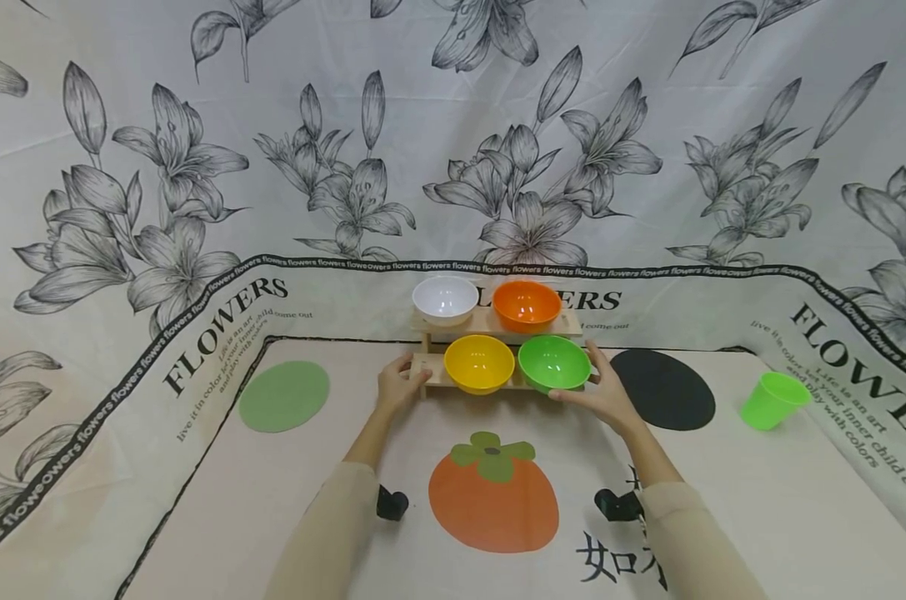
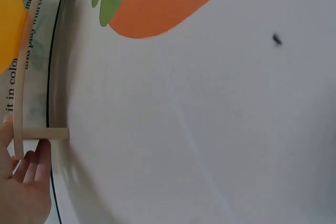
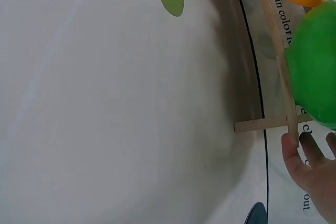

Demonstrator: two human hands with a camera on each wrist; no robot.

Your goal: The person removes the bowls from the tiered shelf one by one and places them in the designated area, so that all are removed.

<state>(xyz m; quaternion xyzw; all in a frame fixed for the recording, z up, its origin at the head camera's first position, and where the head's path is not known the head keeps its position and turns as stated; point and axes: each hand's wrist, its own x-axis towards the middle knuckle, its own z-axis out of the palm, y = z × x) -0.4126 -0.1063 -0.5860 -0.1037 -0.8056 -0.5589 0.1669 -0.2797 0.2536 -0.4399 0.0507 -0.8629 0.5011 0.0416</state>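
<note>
Head view alone was spanned by the full width of the desk (image 1: 235, 517). Near its back left corner, a green disc (image 1: 284, 397) was seen. Along the back edge, the left end of a two-tier wooden rack (image 1: 433, 366) was gripped by the left hand (image 1: 400, 385); only in the left wrist view was the board clearly shown pinched between thumb and fingers, with a rack leg (image 2: 47, 133) beside them. On the upper shelf, a white bowl (image 1: 445, 300) and an orange bowl (image 1: 528, 306) were recorded from the head only. On the lower shelf, a yellow bowl (image 1: 478, 364) and, by the right end, a green bowl (image 1: 554, 363) were caught by all three cameras. That right end was grasped by the right hand (image 1: 606, 393); in the right wrist view its thumb (image 3: 295, 166) was shown against the board. Farther right, a black disc (image 1: 666, 389) was partly covered by that hand, and near the desk's right edge a green cup (image 1: 773, 402) was shown from the head alone.
</note>
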